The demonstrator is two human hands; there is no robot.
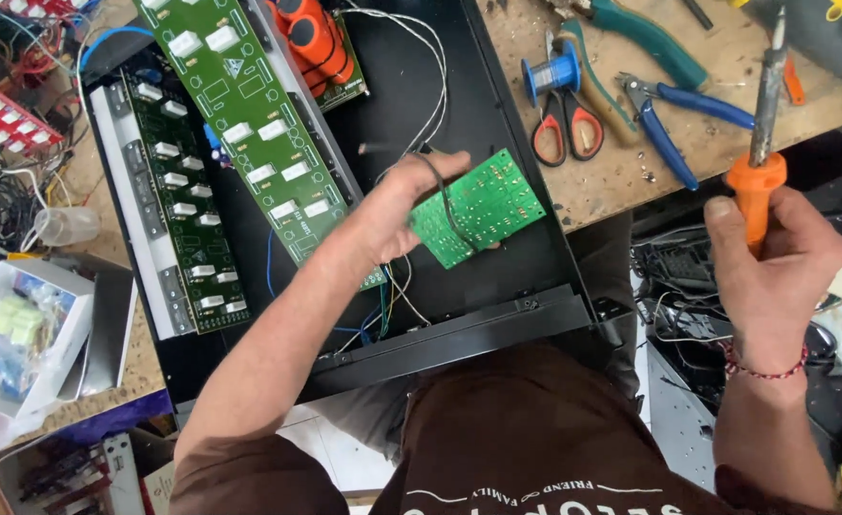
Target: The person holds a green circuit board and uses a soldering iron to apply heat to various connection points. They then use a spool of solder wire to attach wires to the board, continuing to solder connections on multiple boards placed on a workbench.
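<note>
My left hand (397,205) holds a small green circuit board (483,205) solder side up, tilted, above the open black metal chassis (497,319). A dark wire loops across the board and my fingers. My right hand (774,262) grips a soldering iron by its orange handle (753,191), tip pointing up and away, well to the right of the board and off the bench edge. Inside the chassis stand long green boards with white blocks (249,124) and a second board by the left wall (187,205).
On the wooden bench to the right lie red-handled scissors (566,129), a blue solder spool (552,72), blue-handled pliers (674,119) and a green-handled tool (645,38). Orange cylinders (316,38) sit at the chassis back. An open white box (20,334) sits at left.
</note>
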